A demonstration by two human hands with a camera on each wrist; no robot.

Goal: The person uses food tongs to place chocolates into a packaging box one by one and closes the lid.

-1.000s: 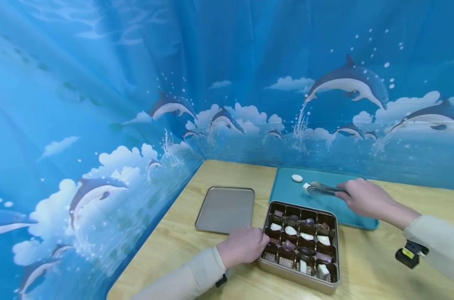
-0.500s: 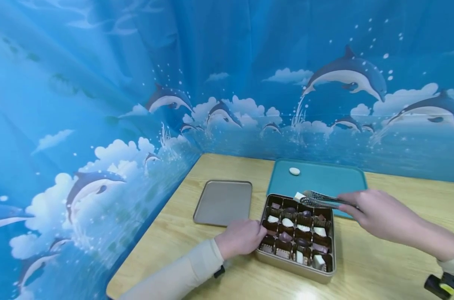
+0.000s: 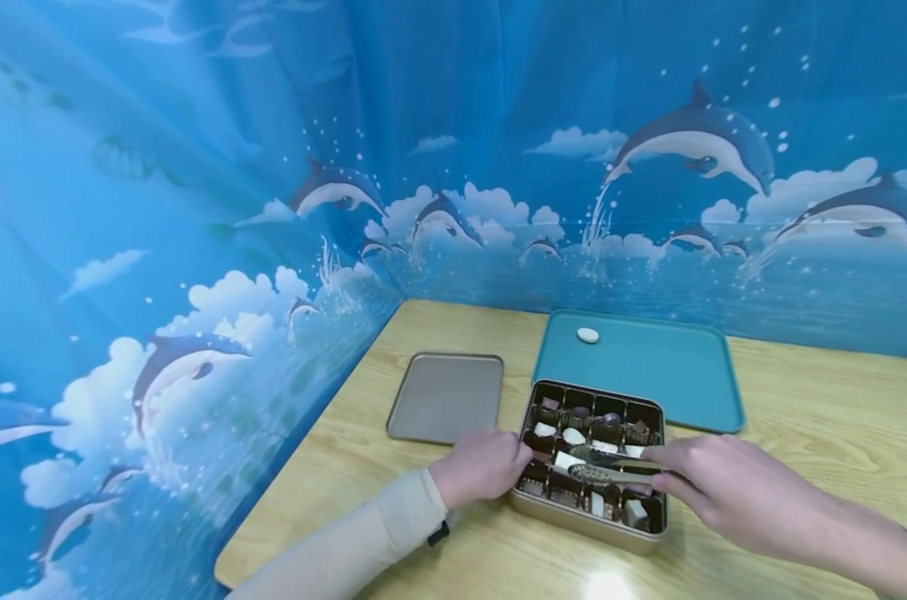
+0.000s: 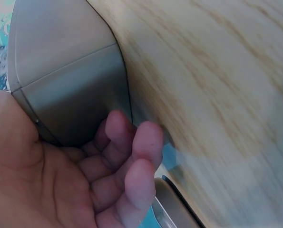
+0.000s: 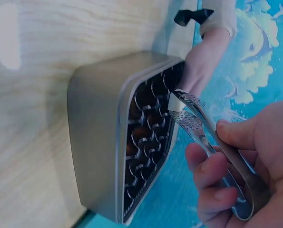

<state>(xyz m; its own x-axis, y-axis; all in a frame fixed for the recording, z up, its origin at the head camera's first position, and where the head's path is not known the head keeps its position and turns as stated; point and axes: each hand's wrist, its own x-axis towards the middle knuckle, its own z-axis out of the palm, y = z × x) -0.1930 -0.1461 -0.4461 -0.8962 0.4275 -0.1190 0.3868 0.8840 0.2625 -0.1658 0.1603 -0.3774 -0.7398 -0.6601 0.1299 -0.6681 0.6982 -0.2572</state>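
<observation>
My right hand (image 3: 754, 492) grips a pair of metal tongs (image 3: 611, 477) with perforated ends. Between the tong tips is a white square chocolate (image 3: 566, 462), held over the middle of a bronze tin (image 3: 584, 521). Brown dividers split the tin into compartments with dark, pinkish and white chocolates in them. At the tin's left side, my left hand (image 3: 478, 468) holds its rim; in the left wrist view that hand's fingers (image 4: 148, 140) curve beside the tin wall, and its thumb tip is hidden. The right wrist view shows the tongs (image 5: 208, 128) angled down to the tin's opening.
A teal tray (image 3: 648, 358) lies behind the tin, with one white oval chocolate (image 3: 588, 335) on it. Left of the tin is a flat bronze lid (image 3: 446, 400). A dolphin-print curtain (image 3: 453, 167) borders the wooden table (image 3: 348, 475).
The right hand has brought the tongs and white chocolate from above the teal tray, toward me and over the tin. My left hand stays at the tin's left rim.
</observation>
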